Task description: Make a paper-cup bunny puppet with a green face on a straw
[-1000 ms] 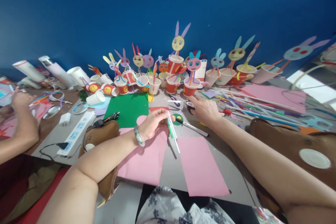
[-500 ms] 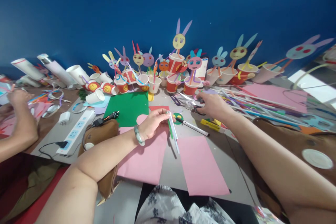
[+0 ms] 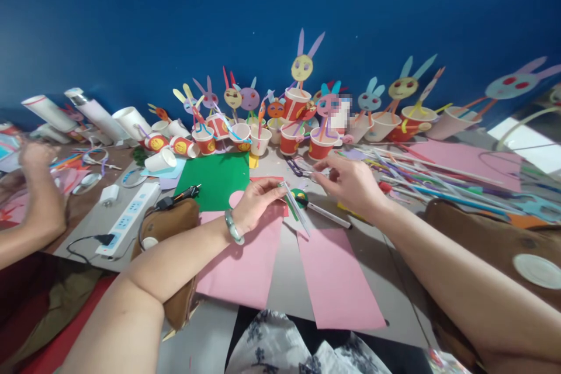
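Observation:
My left hand (image 3: 254, 203) is closed in a pinch on a small bundle of drinking straws (image 3: 297, 208), white and green, slanting down to the right over the grey table. My right hand (image 3: 348, 181) is closed on a pair of scissors (image 3: 303, 170) and holds them just above and right of the straws' upper ends. A black marker (image 3: 326, 213) lies on the table under my right hand. Two pink paper sheets (image 3: 335, 277) lie in front of me, and a green sheet (image 3: 215, 181) lies beyond my left hand.
Many paper cups with paper rabbit figures (image 3: 301, 99) line the far edge against a blue wall. Loose coloured straws (image 3: 421, 178) cover the right side. A power strip (image 3: 128, 219) and brown bag (image 3: 169, 228) sit at left. Another person's arm (image 3: 33, 204) works at far left.
My right hand picked the scissors up from the table and brought them left toward the straws. My left hand tilted the straws slightly.

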`<state>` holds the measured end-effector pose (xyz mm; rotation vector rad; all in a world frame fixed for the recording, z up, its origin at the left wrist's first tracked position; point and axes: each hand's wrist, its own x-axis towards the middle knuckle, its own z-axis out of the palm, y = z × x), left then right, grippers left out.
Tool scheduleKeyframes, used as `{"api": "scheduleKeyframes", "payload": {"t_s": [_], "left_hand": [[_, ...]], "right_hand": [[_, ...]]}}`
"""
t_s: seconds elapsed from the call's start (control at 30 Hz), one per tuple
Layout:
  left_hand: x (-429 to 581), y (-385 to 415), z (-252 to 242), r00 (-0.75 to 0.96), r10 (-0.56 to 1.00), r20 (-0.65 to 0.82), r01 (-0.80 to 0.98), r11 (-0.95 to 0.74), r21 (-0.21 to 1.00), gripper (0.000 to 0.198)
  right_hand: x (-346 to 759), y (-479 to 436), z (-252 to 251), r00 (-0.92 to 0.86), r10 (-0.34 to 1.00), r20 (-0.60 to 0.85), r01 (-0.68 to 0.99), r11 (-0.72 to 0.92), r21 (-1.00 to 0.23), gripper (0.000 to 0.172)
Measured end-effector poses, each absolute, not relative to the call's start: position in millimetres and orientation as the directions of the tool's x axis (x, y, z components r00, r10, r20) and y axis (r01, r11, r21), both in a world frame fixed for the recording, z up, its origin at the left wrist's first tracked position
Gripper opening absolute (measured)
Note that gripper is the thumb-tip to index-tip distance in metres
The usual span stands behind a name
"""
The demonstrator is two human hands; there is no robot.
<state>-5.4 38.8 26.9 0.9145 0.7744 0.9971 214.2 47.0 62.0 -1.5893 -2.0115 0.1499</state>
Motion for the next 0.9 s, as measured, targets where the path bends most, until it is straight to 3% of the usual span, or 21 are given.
{"api": "scheduleKeyframes", "payload": {"t_s": [0.1,0.27,0.57,0.9], "left_hand": [[-6,40,26,0.300,0.950,-0.085,-0.360,0.195,0.913,0.036],[-7,38,27,0.282,0.959,-0.023,-0.330,0.120,0.936,0.034],[-7,31,29,0.223,0.974,0.047,-0.252,0.011,0.968,0.037],[-7,30,30,0.241,0.961,0.138,-0.263,-0.072,0.962,0.032]], "right_hand": [[195,31,60,-0.172,0.833,0.526,0.650,0.497,-0.575,0.016],[177,14,54,-0.208,0.759,0.617,0.486,0.627,-0.609,0.012],[170,12,45,-0.128,0.755,0.643,0.451,0.622,-0.641,0.006],[168,11,47,-0.098,0.793,0.601,0.430,0.579,-0.693,0.011]]}}
